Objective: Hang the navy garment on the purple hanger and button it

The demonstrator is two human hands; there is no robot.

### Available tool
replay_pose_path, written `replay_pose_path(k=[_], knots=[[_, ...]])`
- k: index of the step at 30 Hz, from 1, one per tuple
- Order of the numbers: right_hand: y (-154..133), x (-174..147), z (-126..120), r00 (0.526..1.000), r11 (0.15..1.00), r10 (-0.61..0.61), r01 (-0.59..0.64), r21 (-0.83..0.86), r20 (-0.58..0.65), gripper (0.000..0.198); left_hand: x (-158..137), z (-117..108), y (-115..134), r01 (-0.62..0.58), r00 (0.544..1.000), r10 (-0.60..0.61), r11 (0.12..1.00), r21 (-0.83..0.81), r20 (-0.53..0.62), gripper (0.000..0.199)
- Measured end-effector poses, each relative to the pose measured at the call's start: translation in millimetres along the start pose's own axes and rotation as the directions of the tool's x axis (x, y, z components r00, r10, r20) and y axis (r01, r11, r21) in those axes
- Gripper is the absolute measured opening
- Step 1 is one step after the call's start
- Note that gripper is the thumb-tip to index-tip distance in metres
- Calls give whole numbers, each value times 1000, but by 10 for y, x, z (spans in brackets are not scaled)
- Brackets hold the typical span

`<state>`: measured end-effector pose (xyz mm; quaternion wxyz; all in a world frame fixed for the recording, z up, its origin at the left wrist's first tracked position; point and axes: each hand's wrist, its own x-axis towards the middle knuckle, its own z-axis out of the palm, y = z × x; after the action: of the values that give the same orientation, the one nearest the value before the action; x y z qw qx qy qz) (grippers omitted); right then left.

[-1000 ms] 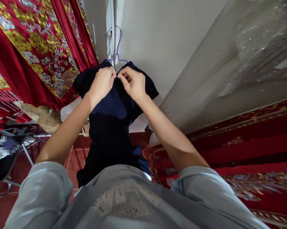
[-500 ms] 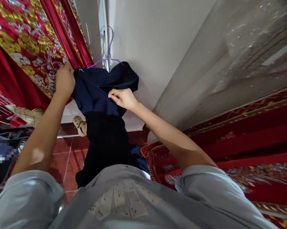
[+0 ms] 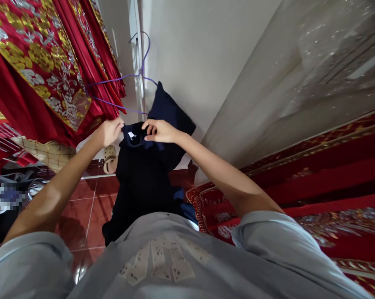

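Observation:
A dark navy shirt [image 3: 171, 118] hangs from one end of a thin purple wire hanger [image 3: 118, 79]; the hanger's left end is bare. My left hand [image 3: 110, 132] is closed on the shirt's left edge near its neck opening, below the hanger. Beside that opening, where a small white label [image 3: 132, 136] shows, is my right hand [image 3: 162, 131]. Its fingers are loosely bent with the thumb apart, against the dark cloth. Whether they touch the cloth is hard to tell.
The hanger hooks on a white upright frame [image 3: 139, 50] at the wall. Red cloth with gold and silver patterns [image 3: 40, 54] hangs at left. Plastic-wrapped panels [image 3: 268, 91] and red fabric [image 3: 299, 182] stand at right. A beige clog [image 3: 109, 155] shows above the red tiles [image 3: 90, 207].
The shirt's left side has come off the hanger and dropped, baring its left end. My left hand has moved right and down with the cloth. My right hand's fingers have spread.

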<state>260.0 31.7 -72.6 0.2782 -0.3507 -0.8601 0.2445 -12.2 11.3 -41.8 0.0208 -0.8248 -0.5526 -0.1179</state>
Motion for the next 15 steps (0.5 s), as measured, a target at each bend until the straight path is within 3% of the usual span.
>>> replay_pose_path(k=[3, 5, 7, 9, 12, 13, 15], knots=[[-58, 45, 143, 993, 985, -119, 116, 130, 16, 78, 5, -106, 356, -197, 941, 140, 967, -163, -308, 35], [-175, 84, 205, 984, 958, -168, 176, 228, -57, 69, 71, -152, 572, -335, 866, 200, 913, -234, -458, 32], [-324, 107, 210, 983, 939, -72, 124, 322, -168, 50, 166, -140, 727, -406, 835, 220, 865, -294, -504, 32], [-464, 89, 142, 980, 911, 76, 7, 412, -185, 36, 246, -61, 810, -428, 855, 211, 803, -415, -473, 42], [-590, -22, -81, 988, 886, 149, -151, 437, 40, 21, 248, 133, 812, -328, 941, 199, 732, -597, -273, 75], [-598, -67, -174, 984, 902, 133, -171, 397, 122, 17, 212, 194, 782, -266, 964, 199, 740, -618, -176, 85], [-551, -128, -360, 987, 963, 94, -123, 242, 128, 7, 116, 275, 676, -175, 972, 231, 814, -553, 33, 90]])
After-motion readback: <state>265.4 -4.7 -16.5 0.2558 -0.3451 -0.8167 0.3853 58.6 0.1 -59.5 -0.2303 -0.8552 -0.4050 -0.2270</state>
